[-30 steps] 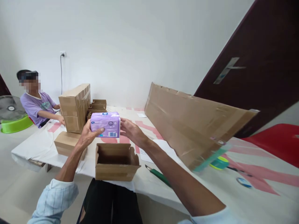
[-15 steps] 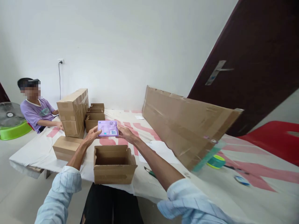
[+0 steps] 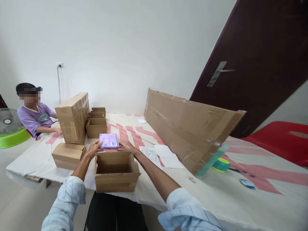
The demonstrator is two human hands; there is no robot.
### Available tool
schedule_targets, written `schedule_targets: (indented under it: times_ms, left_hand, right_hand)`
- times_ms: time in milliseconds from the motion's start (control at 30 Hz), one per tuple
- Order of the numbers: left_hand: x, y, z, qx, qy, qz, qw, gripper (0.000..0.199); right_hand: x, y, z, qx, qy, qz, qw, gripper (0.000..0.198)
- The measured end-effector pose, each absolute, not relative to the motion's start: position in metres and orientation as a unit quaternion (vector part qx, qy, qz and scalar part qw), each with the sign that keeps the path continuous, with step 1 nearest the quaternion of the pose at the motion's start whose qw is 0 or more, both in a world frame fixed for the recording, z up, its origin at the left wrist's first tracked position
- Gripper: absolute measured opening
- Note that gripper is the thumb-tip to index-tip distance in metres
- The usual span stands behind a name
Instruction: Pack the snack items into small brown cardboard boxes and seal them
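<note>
A flat purple packet point(image 3: 109, 141) with a barcode label is held level between my two hands, just beyond the far wall of an open cardboard box point(image 3: 116, 183). My left hand point(image 3: 95, 148) grips its left end, thumb on top. At its right end, my right hand point(image 3: 126, 146) has its fingers closed on the packet's edge. The open box stands at the table's front edge before my lap, and I see only bare cardboard inside. To its left lies a closed cardboard box point(image 3: 68, 156), near my left forearm.
Taped cartons point(image 3: 72, 118) and several open boxes point(image 3: 96, 129) stand at the back left. A big cardboard panel point(image 3: 190, 128) leans right of centre. Papers point(image 3: 167, 156), green tape point(image 3: 220, 165) and a blue tape roll point(image 3: 247, 183) lie on the table. A person point(image 3: 38, 115) sits at left.
Both hands have lowered the purple packet slightly, closer to the open box's far edge. My view has shifted a little, and a printed sheet shows more beside my right arm.
</note>
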State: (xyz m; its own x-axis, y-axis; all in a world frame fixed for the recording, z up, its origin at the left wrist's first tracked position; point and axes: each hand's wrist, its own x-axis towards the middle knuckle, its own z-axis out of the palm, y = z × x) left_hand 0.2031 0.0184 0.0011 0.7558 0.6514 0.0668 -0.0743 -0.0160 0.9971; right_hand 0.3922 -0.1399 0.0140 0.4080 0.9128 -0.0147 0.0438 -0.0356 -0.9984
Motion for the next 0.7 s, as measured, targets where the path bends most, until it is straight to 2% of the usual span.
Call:
schedule_targets:
  times_ms: [100, 233, 433, 700]
  left_hand:
    - [0.21, 0.018, 0.028, 0.661, 0.186, 0.316, 0.655, 0.08]
    - [0.215, 0.011, 0.078, 0.669, 0.12, 0.366, 0.635, 0.09]
    - [0.208, -0.011, 0.132, 0.686, 0.034, 0.422, 0.592, 0.081]
    - [0.199, -0.032, 0.158, 0.701, -0.007, 0.439, 0.562, 0.072]
  right_hand:
    - [0.396, -0.139, 0.034, -0.584, -0.41, 0.342, 0.612, 0.041]
    - [0.4, -0.14, 0.07, -0.545, -0.433, 0.283, 0.659, 0.055]
    - [0.391, -0.156, 0.116, -0.466, -0.481, 0.202, 0.715, 0.077]
    - [0.382, -0.175, 0.143, -0.447, -0.494, 0.181, 0.724, 0.081]
